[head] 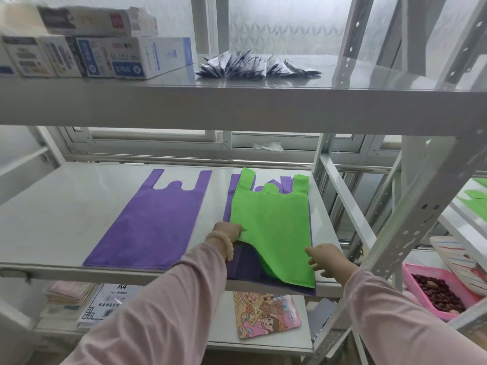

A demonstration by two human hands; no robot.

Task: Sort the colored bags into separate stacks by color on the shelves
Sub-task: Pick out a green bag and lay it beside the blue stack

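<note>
A green bag lies on top of a purple bag pile at the right of the middle shelf. My left hand pinches the green bag's lower left edge and lifts it off the purple one beneath. At the green bag's lower right edge, my right hand holds the fabric with curled fingers. A separate purple bag lies flat on the shelf to the left. More green bags show on a neighbouring shelf at the far right.
The upper shelf carries several boxes and a heap of dark packets. Below are paper reams and a cartoon-printed pad. A pink basket sits at the right. Slotted steel uprights flank the shelf's right side.
</note>
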